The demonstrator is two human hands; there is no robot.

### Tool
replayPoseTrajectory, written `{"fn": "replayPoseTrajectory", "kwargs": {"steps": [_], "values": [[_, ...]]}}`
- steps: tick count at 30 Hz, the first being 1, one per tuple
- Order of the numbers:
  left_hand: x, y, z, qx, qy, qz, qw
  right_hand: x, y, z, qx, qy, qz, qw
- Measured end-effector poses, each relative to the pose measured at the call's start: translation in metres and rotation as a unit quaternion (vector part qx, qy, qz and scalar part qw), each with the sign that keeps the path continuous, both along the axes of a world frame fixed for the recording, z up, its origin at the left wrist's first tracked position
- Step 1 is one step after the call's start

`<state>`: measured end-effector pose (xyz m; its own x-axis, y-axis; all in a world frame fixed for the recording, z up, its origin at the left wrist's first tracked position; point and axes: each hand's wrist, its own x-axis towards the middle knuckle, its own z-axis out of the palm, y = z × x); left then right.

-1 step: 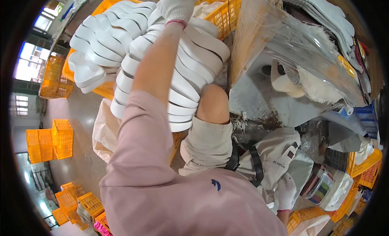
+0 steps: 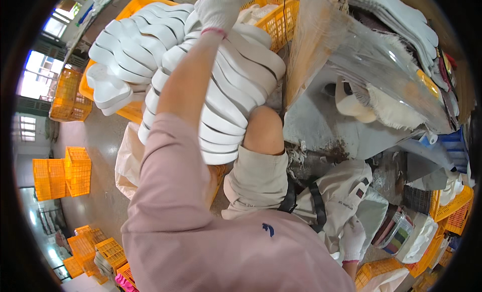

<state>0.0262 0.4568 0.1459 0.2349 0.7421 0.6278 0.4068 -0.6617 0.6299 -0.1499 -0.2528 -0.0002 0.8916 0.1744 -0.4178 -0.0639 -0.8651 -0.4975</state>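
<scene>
White pieces [image 2: 237,89] ran in a row bodyward from the left hand [image 2: 217,12], right hand [image 2: 354,238] farther; grip of either hand's fingers indeterminable.

Head camera: left of two side-by-side fisheyes, upright, worn on the person's head
Facing: downward, past the pale-pink cloth shirt [image 2: 211,252] toward curved, smooth white slabs [image 2: 233,94]
Nearest: the shirt, large along the lower edge
Farther off: orange latticed plastic crates [image 2: 77,167], small near the left rim
</scene>
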Motion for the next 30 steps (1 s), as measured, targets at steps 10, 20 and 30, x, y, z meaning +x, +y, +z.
{"fn": "replayPoseTrajectory", "kwargs": {"steps": [10, 20, 30], "values": [[-0.228, 0.031, -0.047, -0.023, -0.073, 0.054, 0.996, 0.022, 0.066, 0.022, 0.078, -0.136, 0.068, 0.985], [-0.288, -0.118, -0.135, -0.312, -0.225, -0.078, 0.920, 0.010, 0.137, 0.074, 0.204, -0.130, 0.110, 0.964], [-0.091, -0.444, -0.186, -0.834, -0.163, -0.339, 0.404, 0.001, 0.129, 0.107, 0.334, -0.056, -0.230, 0.912]]}}
